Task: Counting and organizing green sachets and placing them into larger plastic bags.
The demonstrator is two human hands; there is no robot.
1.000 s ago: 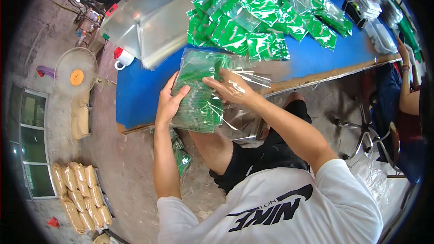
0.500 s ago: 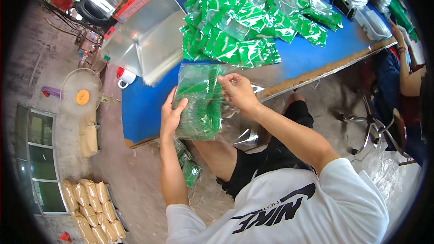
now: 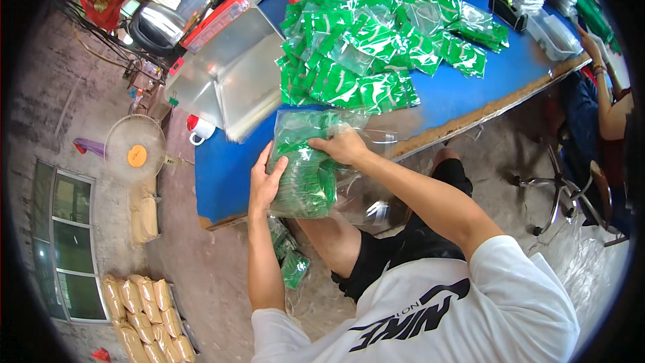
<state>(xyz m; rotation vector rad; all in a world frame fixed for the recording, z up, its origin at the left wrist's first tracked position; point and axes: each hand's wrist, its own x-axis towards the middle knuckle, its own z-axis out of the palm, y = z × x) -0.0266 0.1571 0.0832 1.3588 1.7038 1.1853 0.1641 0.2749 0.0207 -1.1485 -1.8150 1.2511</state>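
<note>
A clear plastic bag (image 3: 304,191) packed with a row of flat green packets rests at the near edge of the table, over my lap. My left hand (image 3: 264,180) grips its left side, thumb on the front and fingers behind. Across the bag's upper right lies my right hand (image 3: 344,146), its fingers closed on the loose plastic and its thumb over the packets; some fingertips are hidden. Just beyond, a large heap of shiny green packets (image 3: 376,33) spreads over the blue table (image 3: 232,181).
A metal tray (image 3: 250,87) and a white mug (image 3: 199,131) stand on the table's left. More green packets (image 3: 294,267) lie low by my leg. A fan (image 3: 136,154) is at left; a co-worker's arm (image 3: 608,104) and a chair (image 3: 554,185) are at right.
My right hand has moved from pinching the bag's upper edge to lying lower across it, thumb over the packets. The left hand keeps its hold. The whole view has shifted slightly.
</note>
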